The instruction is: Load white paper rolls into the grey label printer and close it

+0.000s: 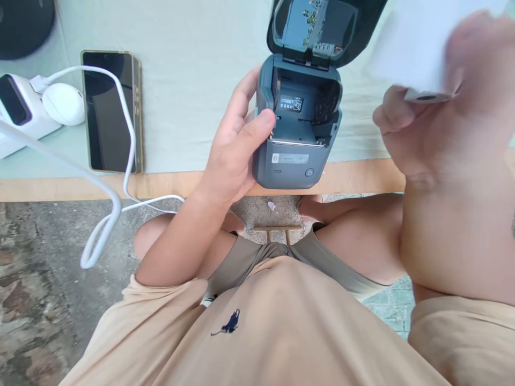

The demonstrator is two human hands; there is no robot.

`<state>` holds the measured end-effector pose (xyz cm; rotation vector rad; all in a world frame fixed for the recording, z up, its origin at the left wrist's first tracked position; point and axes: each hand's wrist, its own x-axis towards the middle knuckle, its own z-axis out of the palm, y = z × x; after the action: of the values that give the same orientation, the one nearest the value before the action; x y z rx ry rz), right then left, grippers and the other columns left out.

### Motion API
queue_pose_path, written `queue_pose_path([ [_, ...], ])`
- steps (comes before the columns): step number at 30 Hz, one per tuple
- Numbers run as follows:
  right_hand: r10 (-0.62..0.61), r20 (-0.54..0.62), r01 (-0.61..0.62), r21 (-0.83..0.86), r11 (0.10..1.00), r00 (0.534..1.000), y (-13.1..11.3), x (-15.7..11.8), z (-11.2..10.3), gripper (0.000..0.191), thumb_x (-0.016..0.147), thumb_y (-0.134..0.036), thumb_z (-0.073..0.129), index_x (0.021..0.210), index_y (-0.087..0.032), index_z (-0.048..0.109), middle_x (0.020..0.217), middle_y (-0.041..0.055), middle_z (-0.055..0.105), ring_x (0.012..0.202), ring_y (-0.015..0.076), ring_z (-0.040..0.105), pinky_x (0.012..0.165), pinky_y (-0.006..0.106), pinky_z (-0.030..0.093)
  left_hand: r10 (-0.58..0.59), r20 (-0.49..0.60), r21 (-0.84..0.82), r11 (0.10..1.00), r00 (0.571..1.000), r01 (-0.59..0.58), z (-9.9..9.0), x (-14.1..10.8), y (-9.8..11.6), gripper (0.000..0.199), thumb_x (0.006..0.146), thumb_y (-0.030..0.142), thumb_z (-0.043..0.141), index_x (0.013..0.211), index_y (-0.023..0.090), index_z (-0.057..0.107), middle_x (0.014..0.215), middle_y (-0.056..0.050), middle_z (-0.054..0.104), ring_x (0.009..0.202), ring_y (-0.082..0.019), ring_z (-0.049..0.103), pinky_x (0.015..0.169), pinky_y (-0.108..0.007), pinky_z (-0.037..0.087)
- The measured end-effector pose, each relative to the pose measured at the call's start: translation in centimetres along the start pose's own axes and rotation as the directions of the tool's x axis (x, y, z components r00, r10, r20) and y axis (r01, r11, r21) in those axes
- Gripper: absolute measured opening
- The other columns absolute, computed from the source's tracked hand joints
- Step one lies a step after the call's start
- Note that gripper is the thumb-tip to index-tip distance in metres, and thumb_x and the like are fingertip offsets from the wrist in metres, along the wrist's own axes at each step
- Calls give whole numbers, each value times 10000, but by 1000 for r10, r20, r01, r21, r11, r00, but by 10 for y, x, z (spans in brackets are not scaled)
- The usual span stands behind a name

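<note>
My left hand (237, 145) grips the left side of a small dark grey label printer (295, 139) held at the table's front edge. The printer's lid (322, 27) is swung up and back, and the paper bay under it shows a small label and no roll. My right hand (438, 112) is raised to the right of the printer, blurred, with its fingers closed on a white paper roll (418, 59). The roll's dark core end shows below the white paper.
A pale green cloth covers the table (181, 80), with a wooden front edge. A phone (110, 110) lies face up at the left. A white cable (120, 161) runs over it from a white charger block (24, 107) and hangs off the edge. Stone floor lies below.
</note>
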<state>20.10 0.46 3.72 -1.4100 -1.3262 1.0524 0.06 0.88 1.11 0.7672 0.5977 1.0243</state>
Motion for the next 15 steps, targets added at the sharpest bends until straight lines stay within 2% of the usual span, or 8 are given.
queue_pose_path([
  [4,-78,-67,82,50,995,995,1,-7,7,350,740,-338,507,981,-151,335,867,21,448,629,33,493,424,189,352,19,7,30,999,1000,-19,3,-1,0,248,809,212,381,1046,219,454,1053,-17,559,1127,-212,502,885,-338,463],
  [6,-94,-54,96,42,994,994,-1,-11,7,358,724,-331,532,962,-172,317,833,2,448,620,45,502,446,216,398,26,7,33,999,1000,-27,6,-2,0,242,824,197,349,1049,216,438,1058,-15,551,1120,-211,505,882,-344,467],
  [10,-125,-109,122,-33,992,986,-2,-14,1,392,718,-363,539,1020,-203,348,954,17,466,719,52,512,523,227,446,45,21,28,999,999,-46,7,-2,-1,240,838,180,318,1057,207,414,1052,-14,544,1094,-201,519,880,-340,471],
  [13,-173,-121,136,-263,955,978,1,-15,-1,384,717,-303,536,1062,-210,398,971,19,476,734,36,503,612,207,446,49,48,36,998,998,-50,4,-1,-3,249,835,203,341,1078,215,395,1062,-14,548,1087,-200,524,840,-324,488],
  [15,-198,-97,126,-491,862,975,3,-16,0,387,715,-213,508,1091,-204,415,937,14,509,748,38,503,636,193,414,48,61,48,998,997,-51,1,0,-4,266,829,227,365,1094,220,386,1083,-15,549,1076,-201,532,803,-312,501],
])
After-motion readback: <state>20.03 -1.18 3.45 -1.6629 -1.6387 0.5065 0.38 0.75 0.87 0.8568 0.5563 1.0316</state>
